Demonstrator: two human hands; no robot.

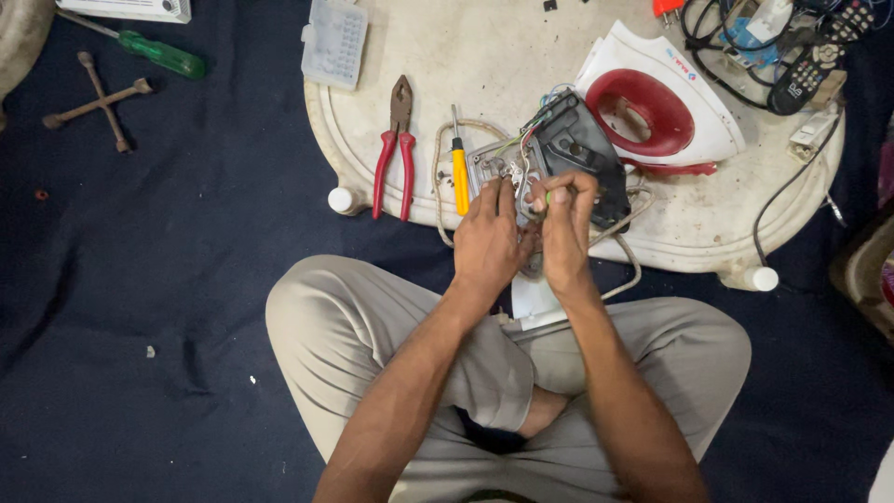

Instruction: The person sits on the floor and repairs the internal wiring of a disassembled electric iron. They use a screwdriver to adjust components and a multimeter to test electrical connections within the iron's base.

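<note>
Iron base between pliers and iron shell

A low, stained white plastic tabletop carries red-handled pliers and a yellow-handled screwdriver near its left edge, a white-and-red iron shell, and black remotes at its far right corner.

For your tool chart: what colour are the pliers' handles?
Red, on the pliers; head view shows it best.
</note>
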